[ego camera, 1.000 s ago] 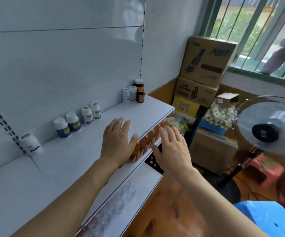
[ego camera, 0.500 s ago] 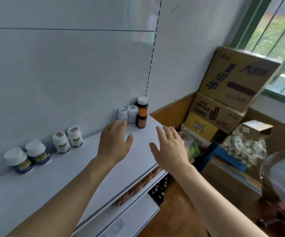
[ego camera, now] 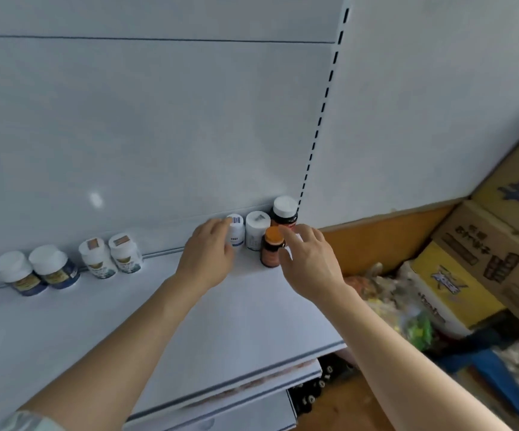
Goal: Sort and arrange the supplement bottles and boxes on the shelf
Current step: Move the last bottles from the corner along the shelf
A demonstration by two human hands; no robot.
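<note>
Fingers of the left hand (ego camera: 209, 247) touch a small white bottle (ego camera: 236, 230); the right hand (ego camera: 308, 258) hovers relaxed beside the amber bottle (ego camera: 271, 247).

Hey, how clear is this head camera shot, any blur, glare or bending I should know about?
Head view: the bottles by the hands read fairly sharp, such as the orange-capped bottle; the lower right smears with motion blur around the yellow box; a small glare spot sits on the back panel; the wide lens curves the slotted upright.

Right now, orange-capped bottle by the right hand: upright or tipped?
Upright: the orange-capped bottle stands on its base on the shelf, cap on top.
</note>
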